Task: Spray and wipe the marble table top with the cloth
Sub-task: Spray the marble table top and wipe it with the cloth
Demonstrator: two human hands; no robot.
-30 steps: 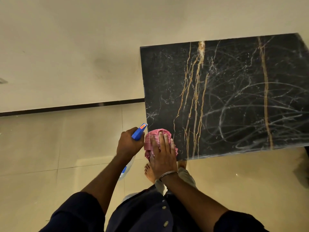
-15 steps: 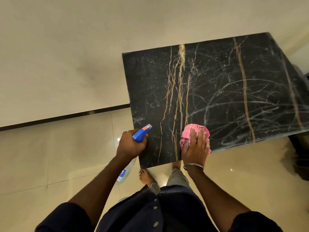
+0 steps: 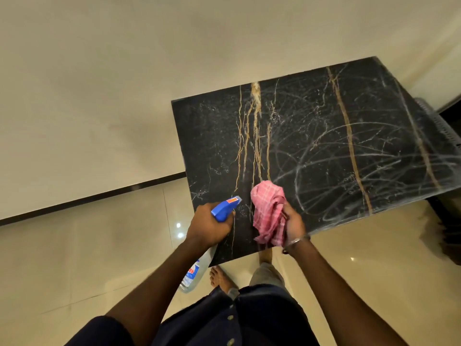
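- A clear spray bottle with a blue trigger head (image 3: 225, 208) is gripped in the left hand (image 3: 207, 227), its nozzle aimed over the near left corner of the black, gold-veined marble table top (image 3: 324, 146).
- A bunched pink checked cloth (image 3: 268, 211) is clutched by the right hand (image 3: 294, 222), fingers curled round it, above the top's near edge.
- Whitish smears (image 3: 336, 176) are seen across its right half.

Cream wall (image 3: 99, 83), dark skirting strip (image 3: 87, 199) along its foot, glossy beige floor tiles (image 3: 74, 258)
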